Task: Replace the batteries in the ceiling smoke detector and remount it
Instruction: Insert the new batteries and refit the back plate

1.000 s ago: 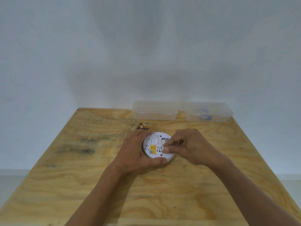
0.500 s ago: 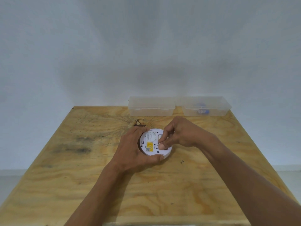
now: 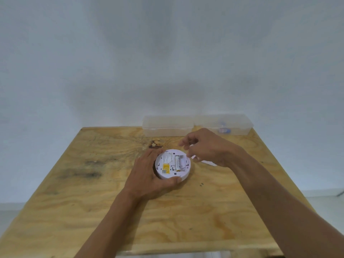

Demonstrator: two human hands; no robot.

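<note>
A round white smoke detector [image 3: 168,171] lies back-up on the wooden table [image 3: 93,202]. It carries a yellow label, and its battery bay is uncovered with one white battery [image 3: 177,162] inside. My left hand [image 3: 147,179] grips the detector around its left and near rim. My right hand [image 3: 206,146] hovers just right of the detector, fingers curled, pinching a thin white battery cover [image 3: 209,162] that shows under the palm; most of the cover is hidden.
Two clear plastic boxes stand at the table's far edge by the wall, the left box [image 3: 167,125] and the right box [image 3: 238,122], which holds a small blue and white item [image 3: 224,129]. A dark knot [image 3: 154,144] marks the wood behind the detector.
My right hand has come off the detector's back and moved up and to the right with the white cover. The battery bay now shows. My left hand has kept its grip.
</note>
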